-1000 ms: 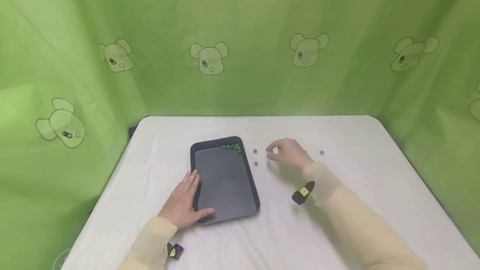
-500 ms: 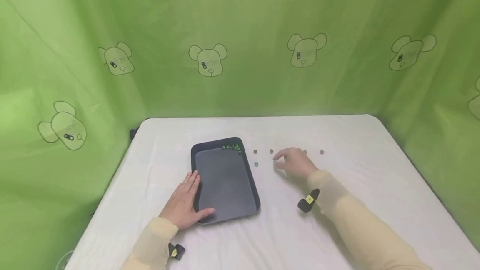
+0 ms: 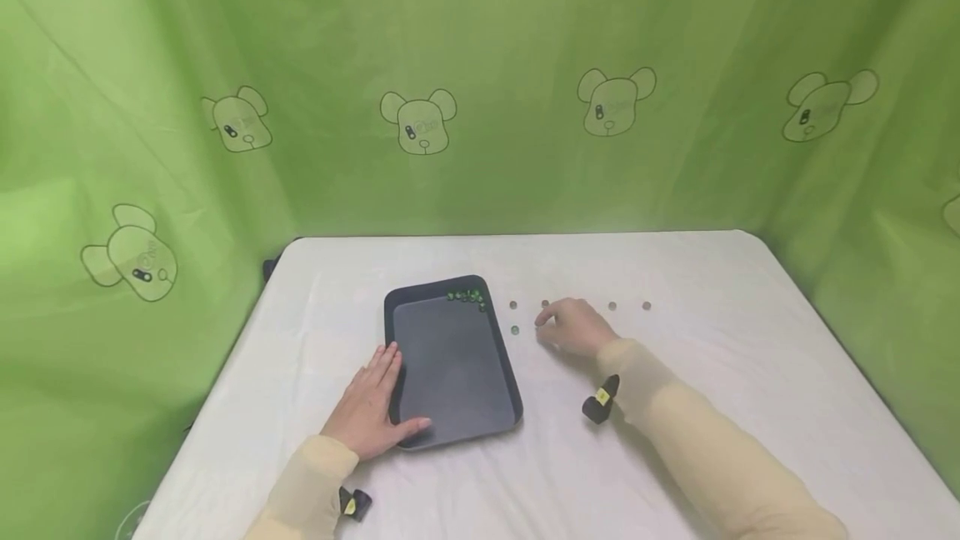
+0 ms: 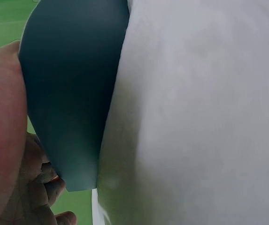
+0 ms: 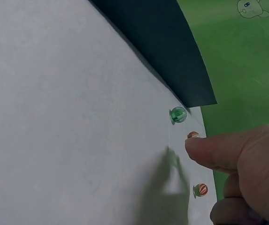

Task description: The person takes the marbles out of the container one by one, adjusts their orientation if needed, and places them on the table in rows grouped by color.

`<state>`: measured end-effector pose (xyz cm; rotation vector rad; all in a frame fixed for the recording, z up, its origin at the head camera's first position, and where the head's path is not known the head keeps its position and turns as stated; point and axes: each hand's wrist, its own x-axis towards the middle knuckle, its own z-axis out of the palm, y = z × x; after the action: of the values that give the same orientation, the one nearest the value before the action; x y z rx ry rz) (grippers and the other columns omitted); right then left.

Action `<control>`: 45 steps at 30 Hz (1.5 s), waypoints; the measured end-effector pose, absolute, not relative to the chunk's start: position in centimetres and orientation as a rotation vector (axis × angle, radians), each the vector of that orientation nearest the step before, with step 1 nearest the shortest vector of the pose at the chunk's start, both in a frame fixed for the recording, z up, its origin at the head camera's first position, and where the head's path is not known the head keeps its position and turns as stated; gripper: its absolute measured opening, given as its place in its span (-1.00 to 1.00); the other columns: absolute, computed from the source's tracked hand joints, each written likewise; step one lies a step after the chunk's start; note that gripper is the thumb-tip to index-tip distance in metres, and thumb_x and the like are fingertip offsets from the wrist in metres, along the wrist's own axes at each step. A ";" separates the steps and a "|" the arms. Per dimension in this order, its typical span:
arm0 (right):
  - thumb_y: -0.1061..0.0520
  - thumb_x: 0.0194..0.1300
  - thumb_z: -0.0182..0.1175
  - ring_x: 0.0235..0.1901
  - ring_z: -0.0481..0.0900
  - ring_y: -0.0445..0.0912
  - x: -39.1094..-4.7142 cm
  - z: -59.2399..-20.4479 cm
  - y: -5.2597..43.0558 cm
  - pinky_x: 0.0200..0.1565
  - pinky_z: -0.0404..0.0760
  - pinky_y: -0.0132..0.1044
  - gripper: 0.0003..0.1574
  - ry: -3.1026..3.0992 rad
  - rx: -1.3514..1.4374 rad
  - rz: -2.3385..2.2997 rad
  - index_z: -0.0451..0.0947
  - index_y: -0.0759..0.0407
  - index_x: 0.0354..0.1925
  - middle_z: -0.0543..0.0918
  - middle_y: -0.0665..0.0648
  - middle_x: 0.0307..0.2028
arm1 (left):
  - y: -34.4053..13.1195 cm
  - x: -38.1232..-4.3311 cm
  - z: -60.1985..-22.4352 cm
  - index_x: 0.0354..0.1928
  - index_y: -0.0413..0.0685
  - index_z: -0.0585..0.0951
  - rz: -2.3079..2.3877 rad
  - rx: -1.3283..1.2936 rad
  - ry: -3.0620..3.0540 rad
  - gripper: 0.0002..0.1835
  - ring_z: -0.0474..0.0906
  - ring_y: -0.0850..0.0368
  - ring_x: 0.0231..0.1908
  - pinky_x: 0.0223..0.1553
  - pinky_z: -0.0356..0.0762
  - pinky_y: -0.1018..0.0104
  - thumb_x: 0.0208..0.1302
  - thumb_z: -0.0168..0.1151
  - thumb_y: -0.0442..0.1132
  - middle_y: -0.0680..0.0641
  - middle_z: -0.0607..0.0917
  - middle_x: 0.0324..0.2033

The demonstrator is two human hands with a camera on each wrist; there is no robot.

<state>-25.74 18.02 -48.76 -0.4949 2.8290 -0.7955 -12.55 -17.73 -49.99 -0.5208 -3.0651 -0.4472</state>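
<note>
My left hand point(image 3: 365, 412) rests on the left edge of a dark grey tray point(image 3: 450, 373), fingers straight along the rim and thumb over its near corner. Green marbles point(image 3: 465, 296) cluster in the tray's far right corner. My right hand point(image 3: 577, 327) hovers right of the tray with thumb and index finger brought together; the thumb point(image 5: 200, 149) hides the fingertip gap, so I cannot tell whether a marble is between them. A green marble point(image 5: 178, 115) lies by the tray, left of those fingertips. Behind are red-and-white striped marbles, one point(image 5: 201, 189) fully visible and another point(image 5: 193, 134) partly covered.
The row behind my right hand continues with two marbles on the right, one point(image 3: 612, 306) near the hand and one point(image 3: 647, 305) farther out. A white cloth point(image 3: 720, 357) covers the table. Green curtains point(image 3: 517, 182) with bear-head drawings enclose its back and sides.
My right hand has moved back from the marble row, uncovering a marble there. It drew right with thumb and finger apart, then came left again with them closer. My left hand has stayed put.
</note>
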 end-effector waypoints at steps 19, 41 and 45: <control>0.09 0.14 0.33 0.16 0.47 0.23 -26.6 -49.3 17.0 0.24 0.32 0.18 -0.75 2.825 -0.506 -0.714 0.71 0.09 -0.17 0.68 0.19 -0.03 | -17.7 -12.3 -50.0 0.47 -0.26 0.05 -0.464 -0.498 -3.064 0.23 -0.16 -0.05 0.47 0.42 -0.03 -0.06 0.01 0.16 0.51 -0.14 -0.02 0.49; 0.05 0.13 0.36 0.16 0.47 0.22 -26.5 -49.5 16.7 0.22 0.35 0.19 -0.69 2.836 -0.473 -0.669 0.70 0.07 -0.12 0.65 0.20 0.02 | -17.8 -12.3 -50.1 0.47 -0.25 0.05 -0.457 -0.494 -3.063 0.23 -0.14 -0.05 0.47 0.41 -0.02 -0.07 0.00 0.14 0.53 -0.14 -0.01 0.49; 0.05 0.11 0.37 0.13 0.50 0.22 -26.5 -49.5 16.8 0.19 0.38 0.17 -0.67 2.846 -0.479 -0.679 0.69 0.06 -0.11 0.65 0.20 0.02 | -17.7 -12.3 -50.0 0.48 -0.25 0.05 -0.450 -0.495 -3.067 0.23 -0.15 -0.04 0.47 0.42 -0.03 -0.06 0.01 0.14 0.52 -0.14 -0.01 0.49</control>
<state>-26.50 16.75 -49.51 -0.4791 2.8459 -0.6790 -12.32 -17.74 -50.00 -0.4948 -3.0673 -0.4504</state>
